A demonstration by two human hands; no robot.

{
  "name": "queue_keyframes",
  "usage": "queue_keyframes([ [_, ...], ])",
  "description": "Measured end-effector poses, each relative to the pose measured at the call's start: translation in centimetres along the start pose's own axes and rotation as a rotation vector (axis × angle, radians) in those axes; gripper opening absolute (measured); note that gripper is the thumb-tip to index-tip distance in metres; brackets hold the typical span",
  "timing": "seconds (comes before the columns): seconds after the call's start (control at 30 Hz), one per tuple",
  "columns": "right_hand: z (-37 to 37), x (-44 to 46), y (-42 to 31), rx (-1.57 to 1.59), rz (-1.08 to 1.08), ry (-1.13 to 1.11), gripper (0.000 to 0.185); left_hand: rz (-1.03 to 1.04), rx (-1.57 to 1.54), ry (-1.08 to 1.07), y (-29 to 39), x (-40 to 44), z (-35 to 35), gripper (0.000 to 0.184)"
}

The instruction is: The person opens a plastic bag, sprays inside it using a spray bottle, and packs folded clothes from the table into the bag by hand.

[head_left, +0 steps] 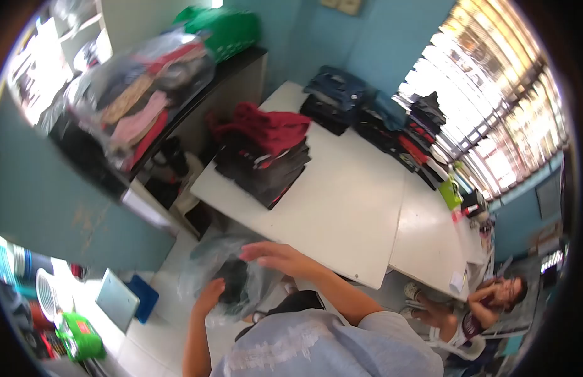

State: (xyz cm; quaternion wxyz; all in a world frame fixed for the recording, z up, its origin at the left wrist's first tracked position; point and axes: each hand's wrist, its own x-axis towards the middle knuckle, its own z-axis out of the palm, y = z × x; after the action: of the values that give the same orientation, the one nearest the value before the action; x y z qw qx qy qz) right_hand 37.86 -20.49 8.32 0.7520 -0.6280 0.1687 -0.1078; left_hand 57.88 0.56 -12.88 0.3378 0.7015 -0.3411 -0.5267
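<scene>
My left hand (209,296) is over the left side of a clear plastic bag (197,276) with dark contents, low beside the table. Its fingers look apart, with nothing seen in them. My right hand (275,257) reaches over the bag's upper right side, fingers stretched out and holding nothing visible. Beyond my hands, a stack of dark folded clothes (260,173) with a crumpled dark red garment (266,125) on top sits on the white table (341,207).
Folded jeans (335,88) and more clothes (401,141) line the table's far edge. A stuffed clear bag (147,94) and a green bag (222,31) rest on a left shelf. A person (492,305) sits at the right. A green bag (77,336) lies lower left.
</scene>
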Motion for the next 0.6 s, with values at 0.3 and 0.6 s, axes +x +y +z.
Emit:
queue_keyframes([
  [0.3,-2.3,-8.2,-18.5,0.214,-1.525,-0.308,0.053,0.011,-0.15,-0.075,11.2,5.8,6.9,0.039],
  [0.6,-21.7,-19.0,-21.7,-0.409,-1.264,0.158,0.047,0.077,-0.097,-0.262,24.7,15.4,20.2,0.038],
])
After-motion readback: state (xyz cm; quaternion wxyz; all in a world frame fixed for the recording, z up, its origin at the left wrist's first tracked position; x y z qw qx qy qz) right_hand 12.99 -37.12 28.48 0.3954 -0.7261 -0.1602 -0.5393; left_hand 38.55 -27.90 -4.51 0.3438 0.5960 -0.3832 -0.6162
